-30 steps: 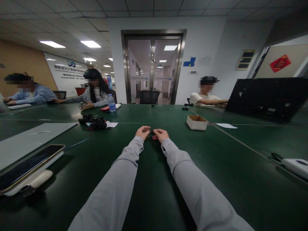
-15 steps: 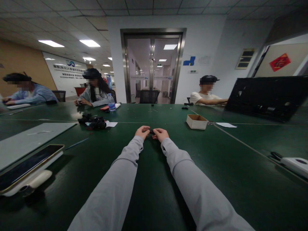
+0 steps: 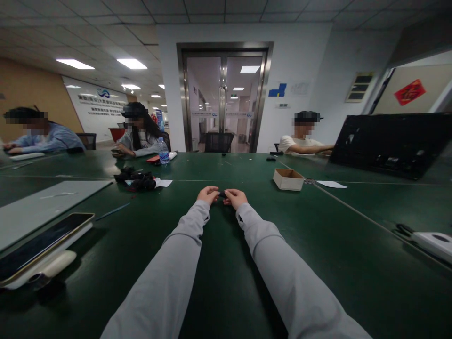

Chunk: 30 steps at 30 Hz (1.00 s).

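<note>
Between the fingertips of both hands is a small black object [image 3: 221, 194], too small to name. My left hand [image 3: 208, 195] pinches its left end, with thumb and fingers brought together. From the other side my right hand [image 3: 235, 197] grips the right end, its fingers curled. Both hands are just above or resting on the green table [image 3: 226, 263]; I cannot tell which. The fingers cover much of the black object.
An open cardboard box [image 3: 287, 180] stands ahead to the right. Tangled black items [image 3: 136, 180] lie ahead left, near a blue stick [image 3: 113, 211]. A phone [image 3: 45, 245] is at near left, a power strip [image 3: 436, 242] at far right. Several people sit across the table.
Both hands stay almost in place, still on the small black object, which has tilted or shifted slightly between the fingertips.
</note>
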Each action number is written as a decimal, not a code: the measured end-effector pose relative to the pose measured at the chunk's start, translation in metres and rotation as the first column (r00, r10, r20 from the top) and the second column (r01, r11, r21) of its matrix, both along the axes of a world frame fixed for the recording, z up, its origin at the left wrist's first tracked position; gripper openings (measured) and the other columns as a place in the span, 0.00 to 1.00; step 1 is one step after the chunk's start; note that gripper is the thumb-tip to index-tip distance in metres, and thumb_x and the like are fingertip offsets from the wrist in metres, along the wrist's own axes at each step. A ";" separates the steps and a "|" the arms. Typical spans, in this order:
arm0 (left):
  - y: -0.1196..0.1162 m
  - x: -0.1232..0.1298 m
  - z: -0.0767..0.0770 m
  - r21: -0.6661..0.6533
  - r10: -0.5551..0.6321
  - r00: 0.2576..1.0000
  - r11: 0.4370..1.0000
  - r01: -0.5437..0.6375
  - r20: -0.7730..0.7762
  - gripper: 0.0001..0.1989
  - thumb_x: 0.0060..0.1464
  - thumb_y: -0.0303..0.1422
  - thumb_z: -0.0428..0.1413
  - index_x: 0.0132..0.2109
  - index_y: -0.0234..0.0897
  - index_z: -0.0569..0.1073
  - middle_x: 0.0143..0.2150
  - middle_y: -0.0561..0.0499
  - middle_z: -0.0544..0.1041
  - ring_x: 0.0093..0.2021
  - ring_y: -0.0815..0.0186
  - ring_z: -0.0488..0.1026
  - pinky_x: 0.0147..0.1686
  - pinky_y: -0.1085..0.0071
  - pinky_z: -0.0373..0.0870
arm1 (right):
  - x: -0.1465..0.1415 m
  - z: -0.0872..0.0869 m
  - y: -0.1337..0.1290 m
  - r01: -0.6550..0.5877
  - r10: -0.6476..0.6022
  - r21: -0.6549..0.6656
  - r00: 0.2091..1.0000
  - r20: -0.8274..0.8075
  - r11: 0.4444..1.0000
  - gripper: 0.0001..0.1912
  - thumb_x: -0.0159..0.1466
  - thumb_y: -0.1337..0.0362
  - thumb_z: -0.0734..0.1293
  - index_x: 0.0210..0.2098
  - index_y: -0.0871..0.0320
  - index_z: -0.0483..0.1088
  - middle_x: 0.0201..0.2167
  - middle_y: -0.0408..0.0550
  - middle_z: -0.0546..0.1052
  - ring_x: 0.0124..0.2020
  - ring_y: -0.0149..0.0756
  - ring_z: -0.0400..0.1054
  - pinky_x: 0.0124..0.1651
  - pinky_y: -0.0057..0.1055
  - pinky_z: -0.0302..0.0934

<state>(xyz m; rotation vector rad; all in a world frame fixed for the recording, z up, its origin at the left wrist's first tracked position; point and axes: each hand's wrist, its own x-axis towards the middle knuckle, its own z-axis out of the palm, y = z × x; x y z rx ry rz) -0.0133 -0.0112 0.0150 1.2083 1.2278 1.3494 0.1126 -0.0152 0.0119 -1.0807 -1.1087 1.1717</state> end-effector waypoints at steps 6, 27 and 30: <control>-0.001 -0.001 -0.001 0.112 -0.031 0.997 0.993 0.039 -0.066 0.10 0.38 0.25 0.59 0.34 0.33 0.73 0.33 0.47 0.74 0.31 0.69 0.70 0.26 0.76 0.68 | 0.000 0.002 -0.002 0.009 -0.008 -0.011 1.000 0.004 1.000 0.03 0.57 0.76 0.63 0.29 0.65 0.67 0.15 0.42 0.70 0.14 0.26 0.65 0.17 0.19 0.64; 0.006 -0.002 -0.011 0.149 -0.071 0.997 0.986 0.075 -0.032 0.11 0.41 0.29 0.59 0.35 0.32 0.71 0.29 0.49 0.73 0.24 0.73 0.70 0.23 0.77 0.68 | 0.001 0.001 0.000 -0.009 0.008 -0.019 0.998 -0.059 1.000 0.05 0.55 0.78 0.64 0.29 0.65 0.69 0.15 0.42 0.70 0.15 0.27 0.66 0.17 0.20 0.64; 0.006 -0.003 -0.010 0.154 -0.058 0.997 0.986 0.064 -0.042 0.10 0.41 0.28 0.58 0.35 0.32 0.72 0.28 0.49 0.73 0.24 0.73 0.69 0.24 0.78 0.67 | 0.001 0.001 0.001 -0.012 0.010 -0.029 0.998 -0.067 0.999 0.05 0.54 0.78 0.64 0.29 0.64 0.69 0.16 0.42 0.70 0.15 0.27 0.66 0.17 0.20 0.64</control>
